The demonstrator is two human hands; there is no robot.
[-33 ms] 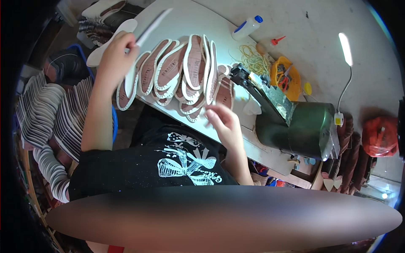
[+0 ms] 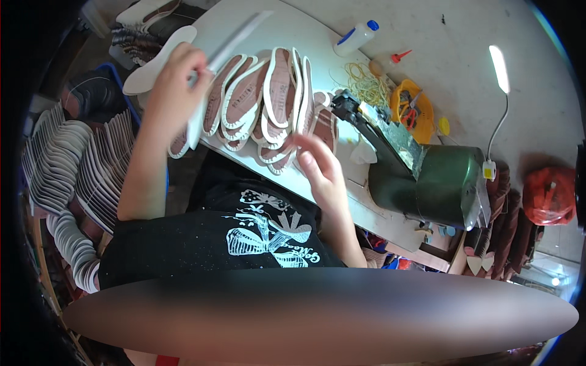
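In my left hand (image 2: 177,82), closed at the upper left of the table, is a thin white sole-shaped piece (image 2: 238,41), turned nearly edge-on and smeared by motion. Under that hand and to its right lie overlapping brown shoe soles with white rims (image 2: 245,100), some standing on edge. My right hand (image 2: 320,165) is at the near side of this pile, thumb and fingers apart, with nothing visible between them. Its blurred fingertips are close to the soles' lower ends; whether they touch cannot be made out. A plain white sole (image 2: 160,64) lies at the table's left edge.
A dark green machine (image 2: 421,183) with a metal arm stands right of the pile. Beyond are a white bottle (image 2: 357,38), yellowish bands (image 2: 366,84), an orange basket (image 2: 421,122) of tools and a lit lamp (image 2: 499,70). Stacked white soles (image 2: 58,161) are at the left.
My left hand has moved slightly to the right with the white piece, over the leftmost soles. My right hand has shifted a little up and left toward the pile.
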